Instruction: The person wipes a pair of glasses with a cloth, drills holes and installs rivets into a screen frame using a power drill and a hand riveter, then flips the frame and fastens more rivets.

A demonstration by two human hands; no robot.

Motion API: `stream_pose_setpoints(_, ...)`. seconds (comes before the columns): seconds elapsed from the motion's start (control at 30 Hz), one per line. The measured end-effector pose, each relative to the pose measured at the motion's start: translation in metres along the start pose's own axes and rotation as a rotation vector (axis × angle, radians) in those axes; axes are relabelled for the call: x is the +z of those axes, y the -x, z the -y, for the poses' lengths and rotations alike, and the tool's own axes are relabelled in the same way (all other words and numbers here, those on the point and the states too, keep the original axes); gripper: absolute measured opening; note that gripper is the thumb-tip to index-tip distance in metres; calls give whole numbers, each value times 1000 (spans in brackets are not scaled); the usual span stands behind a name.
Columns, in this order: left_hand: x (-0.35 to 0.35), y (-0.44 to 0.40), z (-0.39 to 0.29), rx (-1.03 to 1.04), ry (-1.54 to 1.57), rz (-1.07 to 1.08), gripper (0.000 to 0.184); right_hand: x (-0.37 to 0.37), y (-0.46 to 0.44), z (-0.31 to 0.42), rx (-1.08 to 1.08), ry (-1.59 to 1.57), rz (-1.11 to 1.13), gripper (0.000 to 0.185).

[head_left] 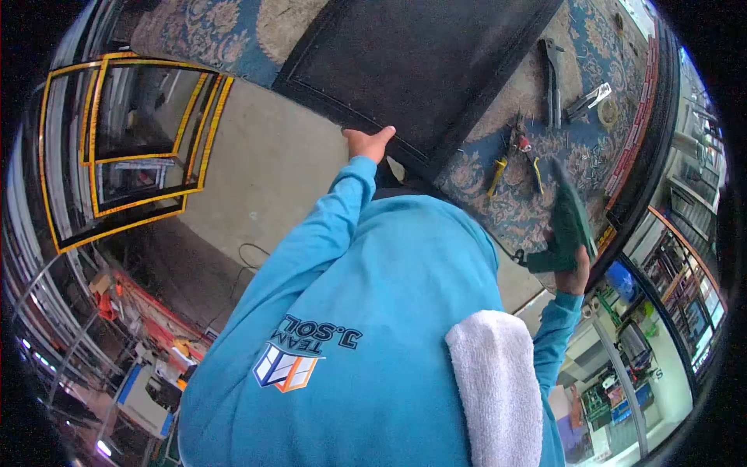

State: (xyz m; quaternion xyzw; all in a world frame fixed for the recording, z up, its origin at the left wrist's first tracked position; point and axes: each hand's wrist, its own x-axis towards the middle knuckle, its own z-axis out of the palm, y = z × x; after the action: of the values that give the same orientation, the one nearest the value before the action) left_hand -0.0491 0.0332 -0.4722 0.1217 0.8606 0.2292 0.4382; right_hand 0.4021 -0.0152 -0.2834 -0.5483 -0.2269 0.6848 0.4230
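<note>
Drill [570, 220] in right hand [574, 274], left hand [369, 145] at panel [405, 66].
Right fingers closed round grip; left fingers spread at panel's edge, grip unclear.

The camera sits on the person's head and looks down and forward. The bright blue cloth shirt [389, 288] is very close and fills the bottom middle. The big, flat black panel [420, 70] and the blue and tan flowery rug [475, 175] are farther off, up top. The view is wide and round, with dark corners, and long things look bent near the sides.
</note>
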Motion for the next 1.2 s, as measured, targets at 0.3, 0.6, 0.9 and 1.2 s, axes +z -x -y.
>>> stream_pose_setpoints(0.3,-5,-1,17,100,1,48,115,210,-65,15,96,859,272,59)
stream_pose_setpoints(0.6,-16,-38,34,-44,98,384,86,263,-75,-2,218,991,189,59)
stream_pose_setpoints(0.9,-49,-40,5,-227,81,719,94,310,-82,-4,191,1126,55,61)
stream_pose_setpoints(1.2,-42,-16,-17,-441,-80,985,111,336,-86,3,235,1250,50,56)
